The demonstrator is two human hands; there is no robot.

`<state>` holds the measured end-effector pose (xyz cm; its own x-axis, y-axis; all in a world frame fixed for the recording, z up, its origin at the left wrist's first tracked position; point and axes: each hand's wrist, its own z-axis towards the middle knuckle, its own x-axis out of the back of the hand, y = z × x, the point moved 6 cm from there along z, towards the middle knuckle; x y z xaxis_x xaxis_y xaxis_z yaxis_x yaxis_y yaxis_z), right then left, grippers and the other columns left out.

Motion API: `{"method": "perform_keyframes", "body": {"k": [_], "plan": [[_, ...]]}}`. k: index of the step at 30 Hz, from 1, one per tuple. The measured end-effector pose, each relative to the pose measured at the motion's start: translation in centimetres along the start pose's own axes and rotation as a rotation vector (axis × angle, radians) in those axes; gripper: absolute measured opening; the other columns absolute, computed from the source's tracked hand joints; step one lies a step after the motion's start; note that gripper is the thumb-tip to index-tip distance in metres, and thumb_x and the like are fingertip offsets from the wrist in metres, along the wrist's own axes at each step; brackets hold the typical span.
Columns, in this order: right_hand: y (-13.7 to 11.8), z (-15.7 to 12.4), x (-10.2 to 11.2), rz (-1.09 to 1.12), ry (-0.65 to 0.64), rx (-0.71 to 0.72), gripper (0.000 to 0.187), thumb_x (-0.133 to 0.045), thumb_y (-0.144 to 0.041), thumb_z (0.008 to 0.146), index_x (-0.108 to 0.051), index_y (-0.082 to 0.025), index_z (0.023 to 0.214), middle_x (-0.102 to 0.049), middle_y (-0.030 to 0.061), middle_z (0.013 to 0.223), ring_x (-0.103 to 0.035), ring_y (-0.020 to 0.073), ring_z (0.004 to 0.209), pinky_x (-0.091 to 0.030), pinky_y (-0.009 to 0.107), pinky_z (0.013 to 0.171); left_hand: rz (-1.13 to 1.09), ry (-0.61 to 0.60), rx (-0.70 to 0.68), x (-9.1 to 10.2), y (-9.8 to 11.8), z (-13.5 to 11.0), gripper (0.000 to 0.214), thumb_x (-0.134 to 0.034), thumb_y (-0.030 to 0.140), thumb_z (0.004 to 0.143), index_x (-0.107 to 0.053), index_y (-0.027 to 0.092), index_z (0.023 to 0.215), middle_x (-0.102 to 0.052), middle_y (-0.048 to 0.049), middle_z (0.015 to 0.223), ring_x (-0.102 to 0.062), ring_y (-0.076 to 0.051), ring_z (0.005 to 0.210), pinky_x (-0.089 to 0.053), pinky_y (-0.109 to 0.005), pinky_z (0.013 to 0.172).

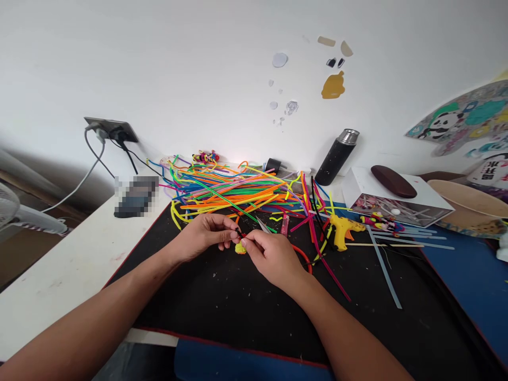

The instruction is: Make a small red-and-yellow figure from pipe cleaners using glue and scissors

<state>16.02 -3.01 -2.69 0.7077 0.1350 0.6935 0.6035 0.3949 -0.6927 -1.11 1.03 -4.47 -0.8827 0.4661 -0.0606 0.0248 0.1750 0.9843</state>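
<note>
My left hand (212, 233) and my right hand (273, 254) meet over the black mat, both with fingers pinched together. Between them is a small pipe-cleaner piece (240, 247), with a yellow fuzzy lower part and some red and black above. The left fingertips close on its black end, while the right thumb and finger grip it near the red part. A pointed metal blade (262, 226) shows just beyond my right hand, and an orange loop (305, 258) curves out on the hand's other side. Whether the two are joined is hidden.
Many coloured pipe cleaners (230, 190) lie heaped along the wall. Rightward are a yellow glue gun (340, 233), clear glue sticks (384, 270), a white box (416, 198) and a black flask (336, 159). A phone-like dark object (137, 197), partly blurred, lies left. Outlet cords (130, 159) hang nearby.
</note>
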Motion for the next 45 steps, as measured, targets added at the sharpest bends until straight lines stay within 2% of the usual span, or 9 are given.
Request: {"method": "perform_keyframes", "body": {"k": [10,20,26,30,34,36,39,42,45], "plan": [[0.0,0.0,-0.1,0.002,-0.013,0.000,0.024,-0.057,-0.029,0.103,-0.067,-0.021,0.083,-0.068,-0.0016,0.069,-0.059,0.0138,0.062,-0.032,0.025,0.060,0.050,-0.003,-0.028,0.0,0.1,0.0,0.035,-0.089,0.044,0.076,-0.075,0.014,0.089,-0.077,-0.0039,0.076,-0.064,-0.011,0.060,-0.053,-0.022,0.058],[-0.2,0.1,0.0,-0.012,-0.028,0.003,0.025,-0.057,-0.029,0.104,-0.067,-0.021,0.083,-0.066,-0.0016,0.069,-0.059,0.0144,0.064,-0.033,0.025,0.062,0.056,0.032,-0.018,0.0,0.2,0.1,0.041,-0.092,0.047,0.070,-0.074,0.014,0.086,-0.077,-0.0034,0.072,-0.064,-0.011,0.058,-0.054,-0.024,0.060],[-0.1,0.1,0.0,-0.008,-0.040,0.002,0.024,-0.058,-0.028,0.104,-0.068,-0.021,0.083,-0.068,-0.0011,0.072,-0.060,0.0150,0.066,-0.034,0.025,0.063,0.064,0.031,-0.012,-0.2,0.4,0.0,0.039,-0.095,0.041,0.066,-0.073,0.014,0.084,-0.076,-0.0034,0.072,-0.065,-0.012,0.058,-0.054,-0.025,0.060],[-0.1,0.1,-0.1,0.037,-0.061,0.006,0.024,-0.059,-0.027,0.103,-0.071,-0.021,0.083,-0.068,-0.0018,0.072,-0.060,0.0141,0.066,-0.035,0.025,0.063,0.066,0.048,-0.015,0.1,0.3,0.1,0.039,-0.093,0.044,0.069,-0.074,0.014,0.086,-0.076,-0.0041,0.071,-0.066,-0.014,0.059,-0.054,-0.026,0.061],[-0.1,0.1,-0.2,0.159,-0.059,-0.005,0.022,-0.057,-0.028,0.103,-0.073,-0.021,0.089,-0.072,-0.0010,0.078,-0.064,0.0144,0.071,-0.040,0.024,0.067,0.056,0.116,-0.062,1.0,0.5,0.2,0.043,-0.090,0.052,0.072,-0.073,0.014,0.086,-0.074,-0.0039,0.071,-0.063,-0.013,0.056,-0.052,-0.026,0.057],[0.1,0.1,-0.2,0.238,-0.053,-0.050,0.024,-0.056,-0.031,0.104,-0.072,-0.021,0.088,-0.068,-0.0020,0.070,-0.062,0.0141,0.065,-0.041,0.024,0.065,0.067,0.163,-0.094,1.5,0.7,0.2,0.044,-0.083,0.057,0.079,-0.070,0.015,0.080,-0.068,-0.0013,0.063,-0.057,-0.012,0.051,-0.046,-0.024,0.052],[0.7,0.0,-0.4,0.388,-0.057,-0.152,0.027,-0.054,-0.035,0.103,-0.068,-0.020,0.085,-0.053,-0.0066,0.051,-0.052,0.0121,0.046,-0.038,0.024,0.054,0.117,0.229,-0.137,2.1,0.7,0.2,0.050,-0.066,0.061,0.093,-0.064,0.016,0.072,-0.051,0.0037,0.049,-0.045,-0.010,0.045,-0.036,-0.022,0.047],[1.1,0.1,-0.8,0.525,-0.072,-0.213,0.027,-0.056,-0.038,0.102,-0.065,-0.020,0.084,-0.046,-0.0090,0.046,-0.046,0.0105,0.038,-0.034,0.023,0.047,0.125,0.225,-0.222,2.0,1.0,0.1,0.039,-0.072,0.055,0.091,-0.070,0.016,0.096,-0.064,0.0002,0.070,-0.057,-0.013,0.060,-0.043,-0.023,0.054],[1.5,0.2,-1.2,0.607,-0.089,-0.230,0.029,-0.057,-0.042,0.101,-0.063,-0.020,0.084,-0.045,-0.0095,0.045,-0.045,0.0099,0.036,-0.032,0.022,0.044,0.077,0.106,-0.251,1.0,1.1,0.0,0.045,-0.075,0.052,0.090,-0.070,0.016,0.118,-0.073,-0.0066,0.092,-0.065,-0.016,0.073,-0.050,-0.026,0.062]]}}
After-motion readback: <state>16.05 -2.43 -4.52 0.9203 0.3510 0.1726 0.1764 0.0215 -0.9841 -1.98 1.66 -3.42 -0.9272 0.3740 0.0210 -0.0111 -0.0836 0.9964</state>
